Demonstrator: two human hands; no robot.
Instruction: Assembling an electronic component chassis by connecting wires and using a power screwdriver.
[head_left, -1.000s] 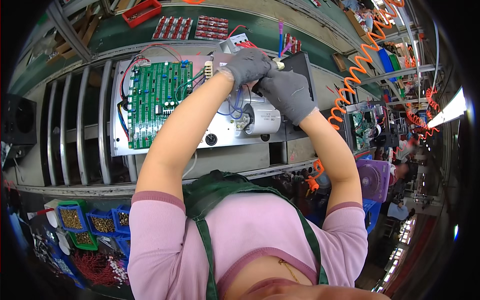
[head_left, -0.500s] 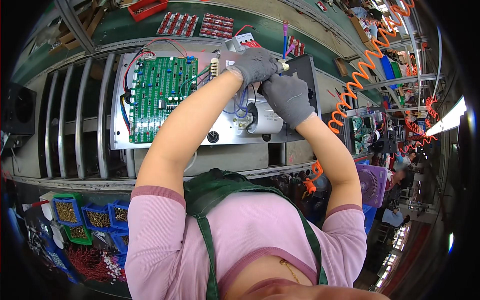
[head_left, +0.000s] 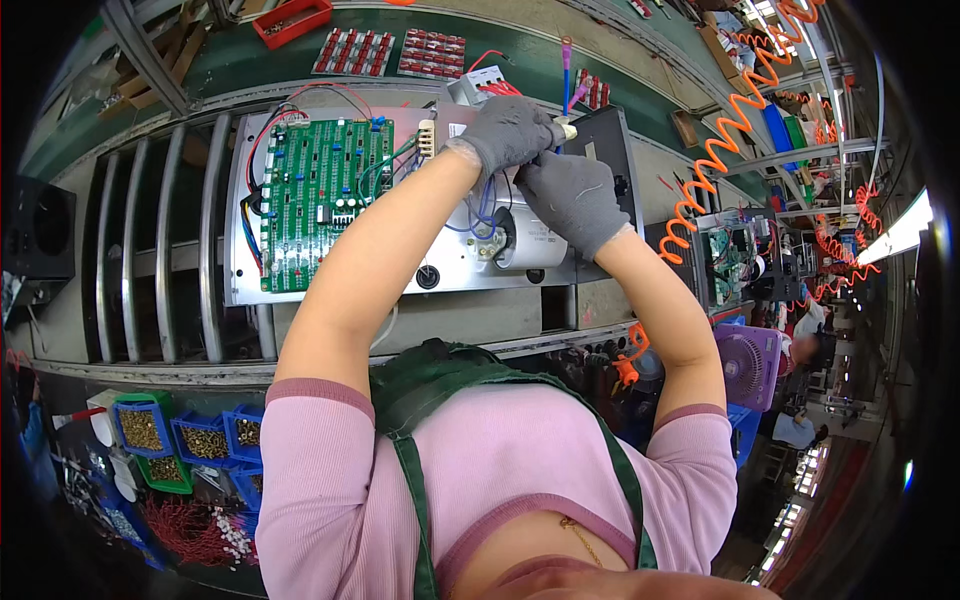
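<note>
My left hand [head_left: 508,132], in a grey glove, is closed over the right part of a metal chassis [head_left: 440,283]. Its fingertips pinch blue wires [head_left: 566,92] with pink-purple terminals, where a pale piece [head_left: 568,131] surrounds them. Just below, my right hand [head_left: 574,198], gloved alike, has its fingers curled in against the left one; what they grip is hidden. Beneath the hands lie a white cylindrical capacitor [head_left: 530,240] and loose blue-violet wires. A green circuit board [head_left: 318,205] fills the chassis's left side, beside a cream terminal block [head_left: 427,138].
Metal rollers [head_left: 165,240] run left of the chassis. Behind it are a grey breaker [head_left: 480,84], trays of red parts [head_left: 432,53] and a red bin [head_left: 292,22]. Blue bins of brass hardware [head_left: 203,440] stand lower left. An orange coiled hose [head_left: 715,150] and purple fan [head_left: 748,368] are at right.
Both hands stay together at the wires; my right hand has shifted slightly left. The whole view has moved a little, and the chassis appears slightly lower at its left end.
</note>
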